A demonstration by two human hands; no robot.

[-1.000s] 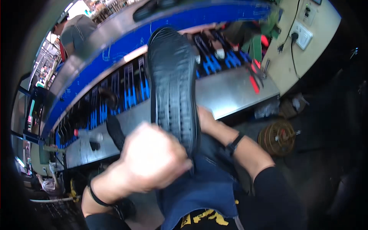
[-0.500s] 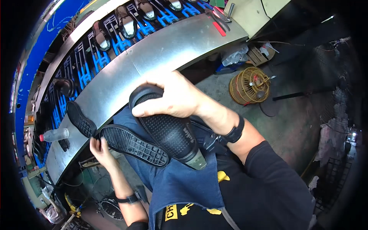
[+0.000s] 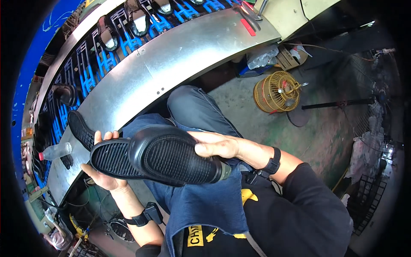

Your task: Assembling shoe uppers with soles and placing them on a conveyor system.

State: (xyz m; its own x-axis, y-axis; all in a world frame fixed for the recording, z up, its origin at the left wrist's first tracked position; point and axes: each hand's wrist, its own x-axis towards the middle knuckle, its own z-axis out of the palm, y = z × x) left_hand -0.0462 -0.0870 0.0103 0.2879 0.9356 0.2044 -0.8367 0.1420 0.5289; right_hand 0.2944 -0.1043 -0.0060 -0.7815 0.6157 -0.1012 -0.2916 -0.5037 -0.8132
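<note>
A person in a black shirt and a blue apron holds two black shoe parts over the lap. The black shoe has its round end to the left and a grey-green block at its right end. It covers the right part of the ridged sole.

The right hand grips the shoe from the far side, thumb pressed on its top; the other fingers are mostly hidden, so how they stand cannot be told. The left hand pinches the sole, with the thumb by its near edge and fingertips curled at its far edge.

To the left, another sole and a clear bottle with a red cap lie on the metal bench. A round yellow cage sits on the floor to the right. Farther off, brown shoes with white ends sit by blue racks
</note>
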